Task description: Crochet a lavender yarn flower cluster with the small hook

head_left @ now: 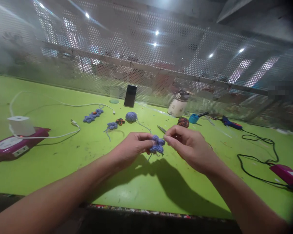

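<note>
My left hand (139, 143) is closed in a pinch on a purple-blue crocheted flower (157, 147), held above the table. Loose yarn tails dangle below it. Close to the flower's right petal, my right hand (189, 144) has thumb and forefinger pressed together; what is in the pinch is too small to tell. A pointed grey metal tip (161, 129) juts out beside the right fingers, the rest of it hidden behind the hand. A purple-blue yarn ball (131, 116) lies beyond, its strand running toward the flower. A dark multicoloured yarn ball (183, 122) sits behind my right hand.
Finished crochet flowers (92, 115) and a smaller flower (112, 125) lie left. A phone (130, 96), clear cup (114, 95) and white bottle (177, 105) stand along the perforated screen. A magenta power strip (12, 146) is left; a blue glue gun (230, 123) and black cord lie right.
</note>
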Action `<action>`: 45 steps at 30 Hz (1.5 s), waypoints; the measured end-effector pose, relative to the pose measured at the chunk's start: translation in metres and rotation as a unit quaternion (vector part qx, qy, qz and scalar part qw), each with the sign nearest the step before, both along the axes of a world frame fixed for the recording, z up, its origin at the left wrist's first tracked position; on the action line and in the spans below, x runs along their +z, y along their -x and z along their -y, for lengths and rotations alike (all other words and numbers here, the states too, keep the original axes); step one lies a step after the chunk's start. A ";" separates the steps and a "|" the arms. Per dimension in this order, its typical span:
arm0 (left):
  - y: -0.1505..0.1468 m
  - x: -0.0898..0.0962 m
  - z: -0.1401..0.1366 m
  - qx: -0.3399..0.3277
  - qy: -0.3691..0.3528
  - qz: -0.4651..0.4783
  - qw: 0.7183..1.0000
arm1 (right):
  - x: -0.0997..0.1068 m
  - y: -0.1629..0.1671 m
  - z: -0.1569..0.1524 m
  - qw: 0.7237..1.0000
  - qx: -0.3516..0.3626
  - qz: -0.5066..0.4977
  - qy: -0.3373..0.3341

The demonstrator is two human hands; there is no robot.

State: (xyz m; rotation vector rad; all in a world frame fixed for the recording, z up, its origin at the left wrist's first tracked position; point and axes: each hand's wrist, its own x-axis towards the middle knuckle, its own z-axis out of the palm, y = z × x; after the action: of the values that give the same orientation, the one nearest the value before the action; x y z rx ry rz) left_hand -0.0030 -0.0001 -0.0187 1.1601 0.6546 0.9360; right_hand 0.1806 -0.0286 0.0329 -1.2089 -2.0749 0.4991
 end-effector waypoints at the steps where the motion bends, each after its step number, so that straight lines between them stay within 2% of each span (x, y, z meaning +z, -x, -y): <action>1: 0.000 0.000 0.000 -0.003 0.005 0.006 1.000 | -0.007 0.000 0.002 0.999 0.002 -0.035 0.019; 4: 0.002 0.001 -0.002 -0.007 0.023 0.022 0.999 | -0.027 0.003 0.004 0.991 0.018 -0.124 0.047; 8: 0.007 0.005 -0.003 -0.019 0.046 0.030 0.998 | -0.047 0.006 0.004 0.986 0.039 -0.152 0.059; 12: 0.012 0.014 0.000 -0.042 0.039 0.019 0.998 | -0.056 0.010 0.007 0.966 0.093 -0.221 0.094; 15: 0.017 0.021 0.002 -0.052 0.042 0.014 0.998 | -0.057 0.012 0.010 0.962 0.088 -0.244 0.088; 17: 0.020 0.024 0.002 -0.062 0.047 0.012 0.997 | -0.053 0.011 0.010 0.972 0.080 -0.216 0.050; 21: 0.023 0.030 0.003 -0.065 0.056 0.014 0.996 | -0.038 0.005 0.011 0.994 0.073 -0.074 -0.044; 25: 0.025 0.034 0.005 -0.068 0.057 0.024 0.996 | -0.024 -0.004 0.014 0.992 0.077 0.030 -0.100; 33: 0.022 0.033 0.006 -0.059 0.064 0.037 0.996 | -0.003 -0.016 0.017 0.977 0.094 0.145 -0.128; 39: 0.021 0.028 0.007 -0.048 0.063 0.039 0.996 | 0.010 -0.019 0.021 0.964 0.055 0.241 -0.096; 45: 0.017 0.026 0.007 -0.051 0.068 0.053 0.995 | 0.014 -0.019 0.026 0.939 0.037 0.314 -0.132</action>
State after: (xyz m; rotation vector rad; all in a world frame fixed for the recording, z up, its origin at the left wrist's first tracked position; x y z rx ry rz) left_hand -0.0202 -0.0074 0.0077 1.0074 0.5597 0.8466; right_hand 0.1999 -0.0546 0.0473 -1.2316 -2.6186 -0.1701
